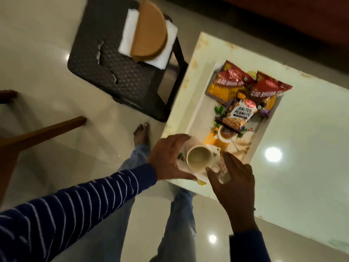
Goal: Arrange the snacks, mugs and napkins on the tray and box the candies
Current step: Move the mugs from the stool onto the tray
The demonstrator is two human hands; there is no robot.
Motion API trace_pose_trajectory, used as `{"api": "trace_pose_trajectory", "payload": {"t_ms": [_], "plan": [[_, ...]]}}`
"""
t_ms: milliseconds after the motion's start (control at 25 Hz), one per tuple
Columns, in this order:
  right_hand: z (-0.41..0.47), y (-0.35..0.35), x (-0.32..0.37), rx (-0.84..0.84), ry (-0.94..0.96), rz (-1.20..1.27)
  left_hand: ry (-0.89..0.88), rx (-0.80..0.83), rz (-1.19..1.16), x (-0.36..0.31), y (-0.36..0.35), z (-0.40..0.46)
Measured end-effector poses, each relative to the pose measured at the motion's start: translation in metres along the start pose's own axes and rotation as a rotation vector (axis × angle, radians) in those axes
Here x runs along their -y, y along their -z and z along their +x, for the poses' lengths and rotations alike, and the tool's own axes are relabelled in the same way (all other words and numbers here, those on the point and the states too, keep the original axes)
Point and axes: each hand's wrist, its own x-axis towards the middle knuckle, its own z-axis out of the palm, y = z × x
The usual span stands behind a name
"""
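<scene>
left hand (pixel 169 157) grasps mug (pixel 199 158) at tray's (pixel 197 108) near end | right hand (pixel 233 181) released, fingers spread beside mug | snacks (pixel 239 114) at far end | napkins (pixel 149 37) on stool (pixel 117 72)

The table (pixel 294 148) has a glossy, smooth top that mirrors ceiling lights. On it, the tray (pixel 198 103) looks like smooth printed plastic; the snack packets (pixel 239 110) on the tray are shiny crinkled foil, and the mug (pixel 199 158) at its near end has a matt cream finish. Left of the table, the dark plastic stool (pixel 113 69) is textured and cracked, bearing white paper napkins (pixel 170 46). The floor tiles (pixel 47 53) are polished
</scene>
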Motion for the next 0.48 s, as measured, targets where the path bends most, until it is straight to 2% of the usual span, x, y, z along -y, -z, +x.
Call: {"api": "trace_pose_trajectory", "payload": {"t_ms": [160, 320, 480], "plan": [[0.036, 0.022, 0.025, -0.16, 0.031, 0.114, 0.127, -0.138, -0.032, 0.034, 0.044, 0.014], [0.103, 0.038, 0.081, -0.147, 0.036, 0.281, 0.396, -0.319, -0.3, 0.079, 0.102, 0.058], [0.171, 0.039, 0.146, -0.106, 0.043, 0.481, 0.433, -0.521, -0.381, 0.111, 0.154, 0.114]]}}
